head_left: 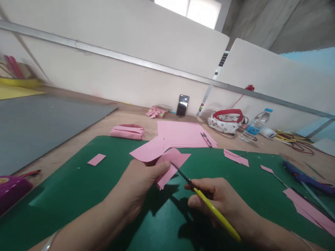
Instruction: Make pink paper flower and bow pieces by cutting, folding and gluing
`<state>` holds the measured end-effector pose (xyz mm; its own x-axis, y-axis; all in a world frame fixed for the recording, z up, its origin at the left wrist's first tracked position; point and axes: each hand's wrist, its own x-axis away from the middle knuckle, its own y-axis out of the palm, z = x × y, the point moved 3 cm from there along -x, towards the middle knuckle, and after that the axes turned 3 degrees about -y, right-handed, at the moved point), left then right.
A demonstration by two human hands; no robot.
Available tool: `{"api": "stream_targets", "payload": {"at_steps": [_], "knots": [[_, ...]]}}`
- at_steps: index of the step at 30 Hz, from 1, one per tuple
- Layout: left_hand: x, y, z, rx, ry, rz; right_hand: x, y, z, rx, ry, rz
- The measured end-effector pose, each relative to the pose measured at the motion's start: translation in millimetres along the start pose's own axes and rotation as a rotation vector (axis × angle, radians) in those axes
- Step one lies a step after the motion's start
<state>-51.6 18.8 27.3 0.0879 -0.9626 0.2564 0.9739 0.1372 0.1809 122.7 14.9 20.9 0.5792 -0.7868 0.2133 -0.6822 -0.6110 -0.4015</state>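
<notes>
My left hand (141,179) is closed on folded pink paper (148,150), thumb on top, held above the green cutting mat (104,195). Layers of the paper spread out beyond the fingers, one curling up on the left. In my right hand (217,197) is a pair of scissors (217,214), seen nearly edge-on, with a yellow handle and thin dark blades. Their tip touches the pink paper beside my left thumb; whether the blades are apart cannot be made out. A small pink paper piece (96,159) lies on the mat to the left.
Behind the mat are pink sheets (180,130) with thread snips (206,139) on top, a folded pink bundle (127,131), a phone (182,105), a pouch (225,122) and a water bottle (255,126). At right lie a blue glue gun (307,177) and paper strips (306,207).
</notes>
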Motion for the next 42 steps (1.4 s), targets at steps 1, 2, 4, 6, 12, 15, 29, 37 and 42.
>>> {"api": "stream_targets", "payload": {"at_steps": [1, 2, 4, 6, 12, 15, 29, 37, 42], "knots": [[-0.1, 0.2, 0.2, -0.002, 0.004, -0.003, -0.6, 0.1, 0.0, -0.006, 0.0, 0.001], [-0.3, 0.4, 0.6, 0.003, 0.01, -0.007, -1.2, 0.3, -0.1, -0.016, 0.002, 0.0], [-1.3, 0.7, 1.2, 0.02, 0.024, -0.011, -2.2, 0.7, -0.2, -0.025, 0.009, -0.007], [-2.6, 0.1, 0.9, 0.033, 0.026, -0.005, -2.5, 0.7, -0.3, -0.015, 0.004, -0.005], [-3.6, -1.5, -2.9, 0.021, -0.033, -0.073, -1.8, 0.6, -3.0, 0.008, -0.058, -0.003], [-4.1, 0.0, -3.6, 0.016, -0.043, -0.137, -1.8, 0.6, -4.5, -0.002, -0.048, -0.009], [-2.6, -0.9, -7.0, 0.028, -0.091, -0.147, -1.2, 0.1, -4.2, -0.033, -0.043, 0.017], [-2.7, 0.7, -4.4, 0.004, -0.106, -0.159, -1.3, -3.6, -7.0, 0.029, -0.099, 0.008], [-3.6, 2.9, -4.1, -0.004, -0.074, -0.198, -1.4, -3.0, -8.2, 0.022, -0.108, 0.022]]}}
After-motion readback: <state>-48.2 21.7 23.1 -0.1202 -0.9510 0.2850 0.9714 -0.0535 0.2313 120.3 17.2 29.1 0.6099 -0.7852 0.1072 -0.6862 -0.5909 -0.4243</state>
